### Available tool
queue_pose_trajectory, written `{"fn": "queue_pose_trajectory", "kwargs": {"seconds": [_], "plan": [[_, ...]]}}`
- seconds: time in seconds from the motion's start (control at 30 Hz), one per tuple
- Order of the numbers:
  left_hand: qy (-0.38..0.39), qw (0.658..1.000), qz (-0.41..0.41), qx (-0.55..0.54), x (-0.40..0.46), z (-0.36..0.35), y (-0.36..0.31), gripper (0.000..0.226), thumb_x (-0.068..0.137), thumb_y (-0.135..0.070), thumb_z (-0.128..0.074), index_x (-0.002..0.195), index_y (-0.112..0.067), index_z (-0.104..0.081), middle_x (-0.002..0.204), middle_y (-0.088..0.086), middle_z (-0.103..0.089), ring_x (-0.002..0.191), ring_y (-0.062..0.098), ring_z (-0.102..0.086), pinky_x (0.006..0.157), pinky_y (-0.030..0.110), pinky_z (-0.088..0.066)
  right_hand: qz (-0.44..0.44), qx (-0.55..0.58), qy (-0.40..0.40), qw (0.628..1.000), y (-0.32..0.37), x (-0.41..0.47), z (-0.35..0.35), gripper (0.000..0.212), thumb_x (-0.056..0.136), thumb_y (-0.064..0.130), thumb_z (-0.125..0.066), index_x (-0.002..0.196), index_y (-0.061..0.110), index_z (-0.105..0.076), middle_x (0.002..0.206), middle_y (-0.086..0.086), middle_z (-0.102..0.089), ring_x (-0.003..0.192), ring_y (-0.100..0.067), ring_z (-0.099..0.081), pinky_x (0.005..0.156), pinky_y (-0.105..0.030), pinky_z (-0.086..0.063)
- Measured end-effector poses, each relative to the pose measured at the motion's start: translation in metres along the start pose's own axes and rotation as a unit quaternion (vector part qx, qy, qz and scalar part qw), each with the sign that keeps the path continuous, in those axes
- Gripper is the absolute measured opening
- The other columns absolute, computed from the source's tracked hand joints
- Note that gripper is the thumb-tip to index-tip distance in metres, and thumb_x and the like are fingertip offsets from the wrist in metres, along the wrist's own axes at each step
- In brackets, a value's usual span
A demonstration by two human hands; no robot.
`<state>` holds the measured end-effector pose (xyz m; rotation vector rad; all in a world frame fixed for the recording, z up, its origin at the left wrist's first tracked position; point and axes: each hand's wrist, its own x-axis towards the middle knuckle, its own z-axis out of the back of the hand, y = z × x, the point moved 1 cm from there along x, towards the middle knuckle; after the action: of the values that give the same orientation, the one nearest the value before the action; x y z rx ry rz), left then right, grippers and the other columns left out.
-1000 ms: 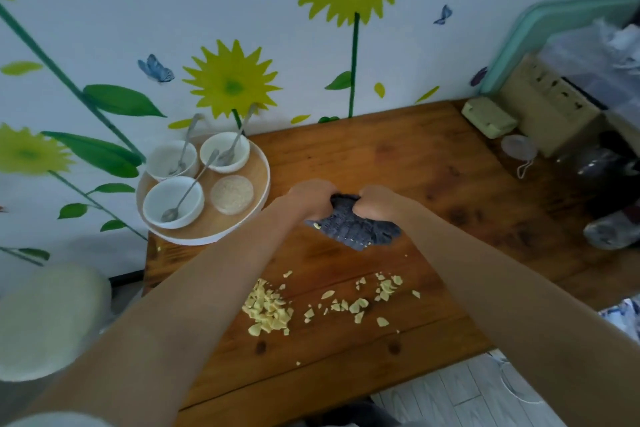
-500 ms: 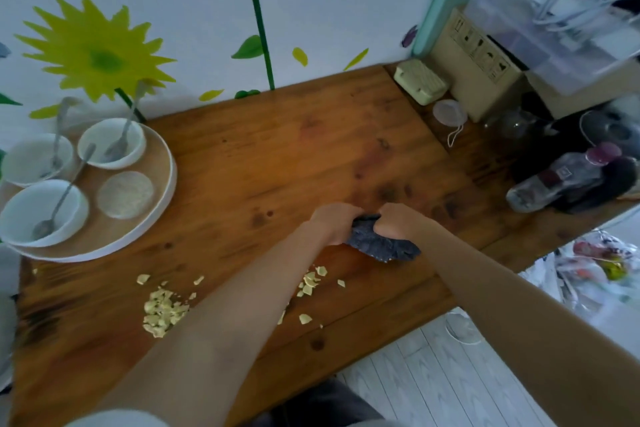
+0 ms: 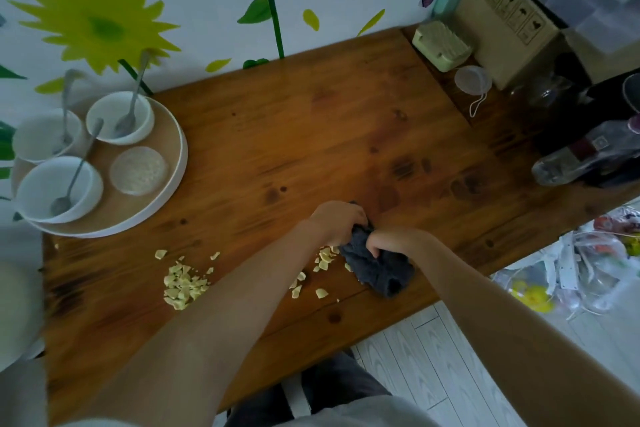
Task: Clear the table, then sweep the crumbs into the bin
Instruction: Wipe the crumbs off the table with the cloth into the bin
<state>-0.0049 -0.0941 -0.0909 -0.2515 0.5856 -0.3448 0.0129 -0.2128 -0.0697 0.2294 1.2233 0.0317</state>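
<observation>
Two hands' grip on dark cloth (image 3: 381, 270), crumbs (image 3: 183, 284) nearby

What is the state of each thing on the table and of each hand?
left hand: grips the cloth
right hand: grips the cloth
cloth: bunched, on the table
crumbs: scattered, unswept
three bowls: on the tray, a spoon in each
tray: at the table's left end

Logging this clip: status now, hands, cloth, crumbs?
Left hand and right hand both grip the dark cloth. Crumbs still scattered on the table. Nothing blocking.
</observation>
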Motion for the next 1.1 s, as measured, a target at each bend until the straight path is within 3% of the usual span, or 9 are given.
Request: {"fn": "queue_pose_trajectory", "kwargs": {"seconds": [0.1,0.17,0.33,0.43,0.6,0.63,0.7,0.87,1.1], "plan": [[0.012,1.0,-0.022,0.015,-0.014,-0.006,0.006,0.051,0.087,0.005,-0.038,0.129,-0.019,-0.054,0.142,-0.007,-0.044,0.118,0.019,-0.051,0.071,0.029,-0.044,-0.029,0.061,0.001,0.998,0.005,0.002,-0.024,0.043,0.086,0.006,-0.047,0.129,0.001,-0.04,0.129,-0.019,-0.045,0.107,-0.03,-0.047,0.085,-0.034,-0.039],[0.022,0.999,-0.037,0.019,-0.031,-0.015,0.016,0.051,0.088,0.006,-0.038,0.129,-0.018,-0.055,0.143,-0.006,-0.045,0.117,0.02,-0.051,0.077,0.032,-0.048,-0.038,0.094,-0.009,0.995,0.019,-0.001,-0.05,0.034,0.086,0.004,-0.048,0.119,0.0,-0.043,0.124,-0.017,-0.046,0.105,-0.03,-0.046,0.083,-0.032,-0.038],[0.022,0.999,-0.034,0.023,-0.08,-0.028,0.04,0.051,0.088,0.01,-0.036,0.129,-0.015,-0.055,0.143,-0.007,-0.045,0.106,0.02,-0.056,0.06,0.026,-0.035,-0.033,0.2,-0.058,0.978,0.049,0.001,-0.102,0.009,0.081,-0.002,-0.05,0.082,0.005,-0.044,0.099,-0.012,-0.046,0.095,-0.027,-0.046,0.072,-0.03,-0.036],[0.019,0.999,-0.022,0.013,-0.115,-0.042,0.069,0.051,0.088,0.01,-0.036,0.129,-0.014,-0.055,0.145,-0.007,-0.044,0.106,0.019,-0.056,0.058,0.025,-0.034,-0.034,0.235,-0.068,0.969,0.084,-0.002,-0.14,0.032,0.083,-0.002,-0.047,0.063,0.015,-0.029,0.078,-0.006,-0.036,0.076,-0.023,-0.04,0.063,-0.029,-0.03],[0.004,1.0,0.012,0.003,-0.169,-0.058,0.116,0.053,0.086,0.011,-0.036,0.128,-0.017,-0.056,0.144,-0.008,-0.044,0.119,0.018,-0.051,0.066,0.025,-0.037,-0.036,0.209,-0.072,0.975,0.144,-0.009,-0.19,0.038,0.09,0.002,-0.046,0.062,0.017,-0.025,0.066,-0.003,-0.026,0.064,-0.015,-0.033,0.068,-0.022,-0.021],[-0.002,1.0,0.016,0.004,-0.178,-0.061,0.124,0.053,0.086,0.01,-0.037,0.127,-0.017,-0.056,0.143,-0.008,-0.045,0.12,0.018,-0.05,0.068,0.026,-0.039,-0.027,0.201,-0.068,0.977,0.152,-0.01,-0.198,0.039,0.09,0.002,-0.046,0.061,0.017,-0.025,0.065,-0.003,-0.026,0.064,-0.016,-0.034,0.064,-0.021,-0.032],[-0.011,1.0,0.023,-0.007,-0.192,-0.069,0.137,0.051,0.085,0.009,-0.038,0.126,-0.016,-0.058,0.143,-0.009,-0.046,0.121,0.018,-0.05,0.075,0.028,-0.043,-0.004,0.201,-0.072,0.977,0.164,-0.01,-0.209,0.043,0.088,-0.002,-0.045,0.059,0.019,-0.02,0.061,-0.003,-0.019,0.056,-0.016,-0.023,0.051,-0.027,-0.019],[-0.031,0.997,0.045,-0.05,-0.219,-0.08,0.152,0.053,0.084,0.009,-0.039,0.127,-0.015,-0.056,0.144,-0.01,-0.043,0.127,0.016,-0.045,0.085,0.027,-0.041,0.023,0.179,-0.09,0.979,0.186,-0.019,-0.225,0.048,0.084,-0.007,-0.041,0.064,0.022,-0.009,0.058,-0.002,-0.009,0.053,-0.016,-0.007,0.077,-0.036,-0.011],[-0.025,0.993,0.083,-0.08,-0.236,-0.078,0.157,0.054,0.082,0.006,-0.041,0.127,-0.022,-0.056,0.135,-0.001,-0.053,0.119,0.023,-0.051,0.09,0.04,-0.049,0.07,0.124,-0.101,0.985,0.187,-0.022,-0.227,0.041,0.077,-0.004,-0.045,0.059,0.017,-0.014,0.061,-0.001,-0.015,0.056,-0.015,-0.015,0.056,-0.03,-0.012]]}}
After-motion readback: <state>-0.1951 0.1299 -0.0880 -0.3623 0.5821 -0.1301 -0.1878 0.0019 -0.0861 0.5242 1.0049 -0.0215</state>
